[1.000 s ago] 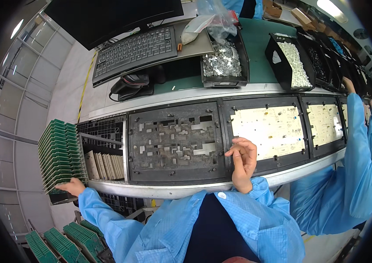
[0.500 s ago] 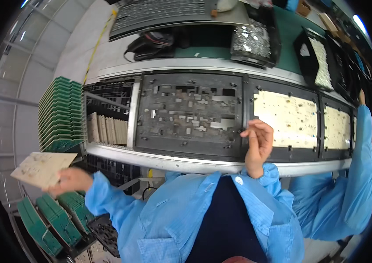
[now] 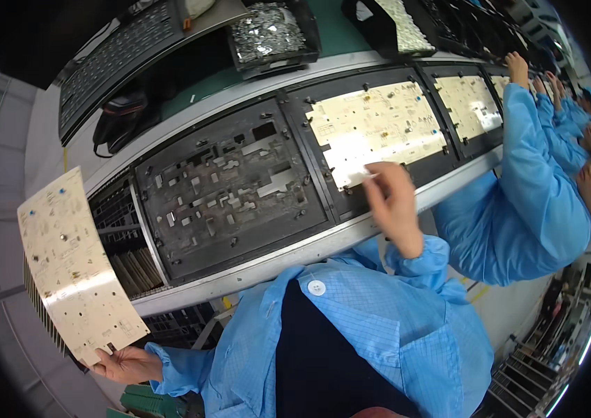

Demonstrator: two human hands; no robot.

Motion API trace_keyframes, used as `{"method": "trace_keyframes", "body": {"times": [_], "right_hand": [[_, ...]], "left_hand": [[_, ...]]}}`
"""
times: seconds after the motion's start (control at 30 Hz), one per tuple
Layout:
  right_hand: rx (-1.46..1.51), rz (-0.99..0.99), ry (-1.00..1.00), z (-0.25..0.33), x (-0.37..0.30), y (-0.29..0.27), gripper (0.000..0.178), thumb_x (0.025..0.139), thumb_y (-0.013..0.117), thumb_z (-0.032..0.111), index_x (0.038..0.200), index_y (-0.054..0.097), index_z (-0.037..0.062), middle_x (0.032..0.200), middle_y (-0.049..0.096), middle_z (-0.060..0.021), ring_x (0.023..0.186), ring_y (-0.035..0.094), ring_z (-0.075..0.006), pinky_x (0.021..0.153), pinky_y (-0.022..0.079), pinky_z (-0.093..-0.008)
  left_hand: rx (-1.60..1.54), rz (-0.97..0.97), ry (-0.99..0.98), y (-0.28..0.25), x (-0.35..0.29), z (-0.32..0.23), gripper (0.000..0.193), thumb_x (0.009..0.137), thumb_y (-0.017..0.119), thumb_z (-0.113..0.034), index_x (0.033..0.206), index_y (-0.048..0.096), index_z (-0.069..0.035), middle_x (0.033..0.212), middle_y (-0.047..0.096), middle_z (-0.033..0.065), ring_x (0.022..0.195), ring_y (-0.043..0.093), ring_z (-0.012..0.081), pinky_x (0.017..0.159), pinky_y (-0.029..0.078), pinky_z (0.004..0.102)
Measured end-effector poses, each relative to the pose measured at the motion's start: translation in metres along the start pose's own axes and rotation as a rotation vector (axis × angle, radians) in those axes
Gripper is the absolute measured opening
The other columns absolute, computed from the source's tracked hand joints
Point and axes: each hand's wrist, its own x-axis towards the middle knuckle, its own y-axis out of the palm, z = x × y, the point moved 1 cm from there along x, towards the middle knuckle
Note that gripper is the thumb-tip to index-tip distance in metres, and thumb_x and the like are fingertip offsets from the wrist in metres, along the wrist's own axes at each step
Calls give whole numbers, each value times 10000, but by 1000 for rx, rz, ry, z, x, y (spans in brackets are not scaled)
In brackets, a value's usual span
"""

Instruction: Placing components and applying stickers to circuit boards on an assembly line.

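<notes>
My left hand (image 3: 128, 366) grips a cream-coloured circuit board (image 3: 76, 258) by its lower edge, thumb on the near face. The board stands tilted at the left, beyond the end of the line, and bears a few small blue and dark parts. My right hand (image 3: 396, 209) hovers by the near left corner of a second cream circuit board (image 3: 379, 132) seated in a black fixture. Its thumb and forefinger are pinched around a small whitish bit that I cannot make out. Left of that hand lies a black fixture tray (image 3: 253, 230) with cut-outs and no board on it.
A metal rail (image 3: 232, 277) edges the line in front of me. Behind it are a keyboard (image 3: 125, 59), a bin of shiny metal parts (image 3: 267, 33) and a box of white parts (image 3: 407, 28). At the right, a co-worker's blue sleeve (image 3: 529, 153) reaches over the line.
My view has turned to the right. The board in my left hand has been raised from lying nearly flat to upright. My right hand's fingers have come together near the seated board's corner.
</notes>
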Motion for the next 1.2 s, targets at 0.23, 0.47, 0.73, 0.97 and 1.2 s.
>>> {"method": "trace_keyframes", "body": {"times": [0.23,0.47,0.73,0.97,1.2], "right_hand": [[-355,-18,359,-40,-13,-43,179,744,787,128,761,682,-16,724,580,-115,653,585,-231,588,451,-344],[-454,87,426,-35,-1,-37,193,715,798,165,762,700,5,712,603,-130,656,603,-286,588,457,-400],[-378,176,393,-39,8,-34,122,741,737,70,780,669,-24,677,640,-140,604,627,-243,569,476,-353],[92,-14,467,-80,52,-57,142,835,625,34,942,675,-46,732,648,-29,622,587,-89,583,486,-229],[104,77,630,-140,108,-71,142,830,696,56,904,707,-66,698,661,-54,567,587,-99,546,478,-235]], "left_hand": [[-312,216,-288,37,-5,48,416,977,485,-36,1384,419,14,1375,506,201,1225,535,288,1065,444,460],[-615,414,-545,43,-14,95,486,977,448,-19,1455,362,-39,1473,419,188,1304,476,313,1092,419,505],[-706,399,-597,42,-24,115,472,986,422,-21,1454,357,-25,1473,410,211,1318,464,316,1113,389,518],[-716,406,-687,33,-24,124,496,995,424,-54,1481,326,-56,1510,373,172,1347,430,306,1125,373,508],[-725,454,-704,29,-21,134,491,1003,424,-67,1483,323,-59,1509,376,166,1347,432,292,1125,374,492]]}}
